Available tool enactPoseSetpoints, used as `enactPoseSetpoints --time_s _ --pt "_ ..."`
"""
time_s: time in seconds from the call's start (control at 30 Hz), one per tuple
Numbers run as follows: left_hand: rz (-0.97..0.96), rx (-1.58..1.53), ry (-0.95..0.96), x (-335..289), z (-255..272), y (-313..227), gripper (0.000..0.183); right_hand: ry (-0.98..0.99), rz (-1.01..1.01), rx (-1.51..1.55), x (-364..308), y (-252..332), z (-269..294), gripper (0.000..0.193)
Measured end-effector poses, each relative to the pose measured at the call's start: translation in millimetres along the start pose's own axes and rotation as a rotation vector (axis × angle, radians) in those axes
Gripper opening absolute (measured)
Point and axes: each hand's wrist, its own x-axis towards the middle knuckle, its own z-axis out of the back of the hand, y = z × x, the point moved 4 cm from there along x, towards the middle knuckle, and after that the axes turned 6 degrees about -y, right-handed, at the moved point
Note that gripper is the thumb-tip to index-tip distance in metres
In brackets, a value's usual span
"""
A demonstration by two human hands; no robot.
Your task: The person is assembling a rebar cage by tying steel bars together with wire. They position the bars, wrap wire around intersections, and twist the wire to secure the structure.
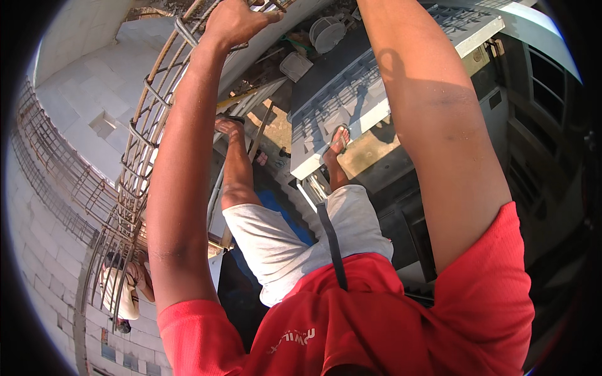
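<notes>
The left hand [235,22] is closed around a bar near the top of the rebar cage [141,163], a tall column of rusty vertical rods tied with loop-shaped stirrups that curves down the left of the view. The left forearm runs up alongside the cage, just to its right. The right arm rises well to the right of the cage and passes out of the top edge, so the right hand is out of view and I cannot tell whether it is open or closed.

Below and to the right of the cage, the person's two legs point downward: the left foot [227,125] in a sandal sits just beside the cage on a narrow plank [258,135], the right foot [338,143] rests on the edge of a grey concrete ledge [351,119] further right. Grey shorts [295,238] and a red shirt [376,313] fill the lower middle. At the foot of the cage, far below, another person [122,291] in a light striped shirt stands close against the rods. White block walls [81,94] lie behind the cage on its left
</notes>
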Motion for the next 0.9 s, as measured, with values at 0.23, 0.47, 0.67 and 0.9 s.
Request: enactPoseSetpoints --time_s 0.23,0.47,0.67,0.9 --pt "-0.255 0.076 -0.093 30.9 -11.2 10.4 0.048 0.052 0.011 -0.004 7.7 2.7 -4.0 0.058" --pt "-0.332 0.152 -0.109 38.2 -17.5 17.9 0.043 0.102 0.017 -0.019 15.4 0.3 -1.3 0.058" --pt "-0.216 0.215 -0.157 39.6 -16.0 24.4 0.05 0.127 -0.001 -0.043 15.4 8.9 -8.3 0.059" --pt "-0.218 0.15 -0.206 41.9 -15.5 26.5 0.05 0.111 -0.019 -0.098 27.7 6.4 -15.8 0.06"
